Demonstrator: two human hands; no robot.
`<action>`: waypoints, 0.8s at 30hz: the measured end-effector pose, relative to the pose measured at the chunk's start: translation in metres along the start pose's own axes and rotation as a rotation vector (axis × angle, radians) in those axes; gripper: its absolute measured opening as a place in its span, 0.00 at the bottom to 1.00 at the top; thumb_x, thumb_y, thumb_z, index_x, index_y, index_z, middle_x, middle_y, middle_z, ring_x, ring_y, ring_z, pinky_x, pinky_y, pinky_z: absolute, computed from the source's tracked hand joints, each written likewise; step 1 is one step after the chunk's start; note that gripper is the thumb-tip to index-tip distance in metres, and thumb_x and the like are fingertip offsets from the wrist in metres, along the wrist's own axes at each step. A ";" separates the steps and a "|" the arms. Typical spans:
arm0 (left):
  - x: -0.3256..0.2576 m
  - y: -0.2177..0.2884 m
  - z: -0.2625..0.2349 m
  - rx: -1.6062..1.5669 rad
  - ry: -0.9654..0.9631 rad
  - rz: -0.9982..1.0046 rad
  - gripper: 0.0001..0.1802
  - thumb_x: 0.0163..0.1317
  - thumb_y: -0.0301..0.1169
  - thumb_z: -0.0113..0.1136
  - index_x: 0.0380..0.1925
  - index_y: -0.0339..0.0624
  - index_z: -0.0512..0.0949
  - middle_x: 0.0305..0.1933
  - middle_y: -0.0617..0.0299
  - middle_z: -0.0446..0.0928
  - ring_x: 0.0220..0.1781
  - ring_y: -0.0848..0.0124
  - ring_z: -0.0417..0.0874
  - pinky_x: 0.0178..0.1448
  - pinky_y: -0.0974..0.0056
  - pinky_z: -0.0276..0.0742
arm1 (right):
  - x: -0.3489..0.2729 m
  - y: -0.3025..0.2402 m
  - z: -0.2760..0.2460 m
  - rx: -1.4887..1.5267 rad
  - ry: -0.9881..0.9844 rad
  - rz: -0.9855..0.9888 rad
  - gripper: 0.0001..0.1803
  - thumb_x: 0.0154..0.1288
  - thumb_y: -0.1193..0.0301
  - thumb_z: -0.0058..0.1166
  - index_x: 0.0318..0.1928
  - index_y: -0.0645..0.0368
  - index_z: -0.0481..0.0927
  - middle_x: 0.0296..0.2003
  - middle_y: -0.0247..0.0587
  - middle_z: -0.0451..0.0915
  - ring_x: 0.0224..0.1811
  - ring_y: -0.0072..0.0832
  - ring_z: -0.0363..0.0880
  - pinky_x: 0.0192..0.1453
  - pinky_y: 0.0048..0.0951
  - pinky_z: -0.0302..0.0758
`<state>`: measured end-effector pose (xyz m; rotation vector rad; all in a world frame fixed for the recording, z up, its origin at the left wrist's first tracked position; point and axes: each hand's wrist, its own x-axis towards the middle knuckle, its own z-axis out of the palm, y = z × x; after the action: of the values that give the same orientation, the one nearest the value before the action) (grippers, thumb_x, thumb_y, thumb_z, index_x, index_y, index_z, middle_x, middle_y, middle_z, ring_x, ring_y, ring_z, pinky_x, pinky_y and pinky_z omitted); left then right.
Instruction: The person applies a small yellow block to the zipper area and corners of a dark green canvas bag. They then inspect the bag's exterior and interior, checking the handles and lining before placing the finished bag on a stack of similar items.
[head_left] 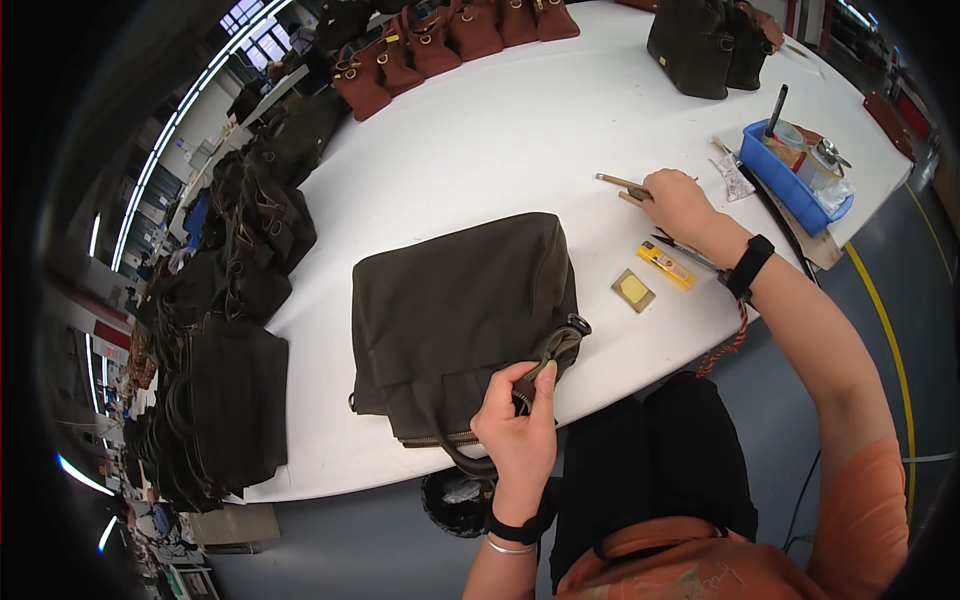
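Note:
A dark olive handbag [450,310] lies on the white table in front of me, its zipped edge and handle toward me. With thumb and fingers, my left hand [515,420] pinches an olive strap tab [562,348] at the bag's near right corner, beside a metal ring [578,324]. To the right, my right hand [680,207] is closed over thin pencil-like wooden sticks [622,182] at the tabletop; its fingertips are partly hidden. Below that hand lie a pair of pointed metal snips [685,247], a yellow lighter [665,265] and a small yellow block [632,290].
A blue basket [795,178] of tools and jars stands at the right edge of the table [480,150]. Brown handbags [430,45] line the far side, and dark bags [690,50] stand far right. Dark bags [235,400] are piled along the left edge.

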<state>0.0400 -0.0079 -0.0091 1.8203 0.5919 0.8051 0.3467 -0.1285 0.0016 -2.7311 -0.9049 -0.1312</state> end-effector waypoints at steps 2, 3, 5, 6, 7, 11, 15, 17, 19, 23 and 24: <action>0.000 0.003 0.000 0.024 0.004 0.011 0.10 0.63 0.28 0.70 0.37 0.33 0.80 0.28 0.69 0.78 0.30 0.83 0.72 0.35 0.75 0.69 | -0.001 0.003 -0.004 0.116 0.025 0.035 0.10 0.64 0.74 0.54 0.40 0.66 0.85 0.34 0.57 0.84 0.42 0.50 0.84 0.50 0.45 0.79; 0.000 0.003 0.000 0.023 0.005 -0.001 0.10 0.63 0.29 0.70 0.37 0.33 0.80 0.28 0.69 0.78 0.30 0.83 0.72 0.36 0.75 0.69 | -0.005 0.005 -0.005 0.186 0.086 0.026 0.10 0.64 0.73 0.55 0.41 0.65 0.85 0.34 0.56 0.84 0.42 0.50 0.84 0.50 0.45 0.79; 0.000 0.004 0.001 0.022 0.012 0.017 0.10 0.63 0.29 0.70 0.37 0.33 0.80 0.28 0.68 0.78 0.30 0.83 0.72 0.36 0.75 0.70 | -0.013 0.008 -0.008 0.260 0.219 0.000 0.10 0.65 0.72 0.57 0.43 0.64 0.85 0.35 0.55 0.84 0.40 0.49 0.83 0.47 0.44 0.78; 0.000 0.004 0.002 0.020 0.012 0.027 0.10 0.64 0.29 0.70 0.37 0.33 0.80 0.28 0.68 0.78 0.30 0.83 0.72 0.36 0.75 0.70 | -0.024 0.002 -0.015 0.333 0.329 -0.058 0.10 0.65 0.73 0.57 0.44 0.64 0.84 0.36 0.54 0.84 0.39 0.48 0.83 0.46 0.41 0.78; 0.000 0.002 0.003 0.018 0.014 0.035 0.10 0.64 0.28 0.70 0.37 0.33 0.80 0.28 0.68 0.79 0.30 0.83 0.72 0.36 0.75 0.70 | -0.038 -0.012 -0.024 0.409 0.437 -0.123 0.10 0.66 0.73 0.58 0.44 0.65 0.84 0.36 0.53 0.84 0.37 0.46 0.83 0.44 0.39 0.78; 0.000 -0.004 -0.002 0.039 0.021 0.056 0.09 0.64 0.28 0.68 0.39 0.33 0.80 0.29 0.67 0.79 0.30 0.82 0.73 0.36 0.74 0.71 | -0.135 -0.098 -0.046 0.728 0.292 -0.290 0.14 0.65 0.78 0.60 0.51 0.65 0.81 0.37 0.49 0.82 0.34 0.35 0.82 0.38 0.30 0.78; 0.001 -0.005 -0.001 0.014 -0.011 0.077 0.09 0.65 0.26 0.67 0.41 0.33 0.79 0.30 0.66 0.80 0.31 0.82 0.73 0.37 0.73 0.71 | -0.170 -0.137 -0.007 0.817 0.326 -0.421 0.15 0.60 0.79 0.64 0.48 0.66 0.79 0.40 0.48 0.80 0.38 0.41 0.82 0.38 0.34 0.80; 0.000 -0.009 -0.001 0.014 -0.017 0.085 0.09 0.65 0.26 0.67 0.40 0.33 0.79 0.32 0.59 0.81 0.31 0.76 0.77 0.37 0.69 0.74 | -0.170 -0.146 0.004 0.784 0.373 -0.423 0.15 0.59 0.80 0.63 0.47 0.66 0.78 0.40 0.48 0.79 0.39 0.42 0.81 0.39 0.34 0.80; 0.000 -0.012 -0.001 0.000 -0.017 0.091 0.09 0.64 0.26 0.67 0.40 0.33 0.79 0.33 0.56 0.81 0.31 0.73 0.79 0.37 0.68 0.75 | -0.168 -0.152 0.008 0.688 0.448 -0.467 0.15 0.58 0.80 0.63 0.47 0.67 0.78 0.40 0.47 0.77 0.39 0.42 0.81 0.39 0.34 0.80; 0.001 -0.010 -0.001 -0.035 -0.030 0.042 0.08 0.64 0.25 0.66 0.40 0.32 0.80 0.33 0.56 0.81 0.31 0.73 0.79 0.37 0.67 0.75 | -0.173 -0.147 0.007 0.570 0.450 -0.459 0.15 0.58 0.81 0.62 0.46 0.67 0.78 0.39 0.47 0.77 0.39 0.40 0.81 0.38 0.34 0.80; 0.001 -0.009 -0.001 -0.046 -0.033 0.017 0.08 0.64 0.25 0.66 0.40 0.32 0.80 0.33 0.56 0.81 0.31 0.73 0.79 0.37 0.67 0.75 | -0.177 -0.137 0.006 0.543 0.421 -0.441 0.14 0.58 0.81 0.62 0.46 0.67 0.78 0.39 0.47 0.77 0.38 0.40 0.81 0.38 0.34 0.80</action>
<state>0.0393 -0.0032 -0.0170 1.7952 0.5336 0.7923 0.1226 -0.1225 -0.0042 -1.8840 -1.1838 -0.4496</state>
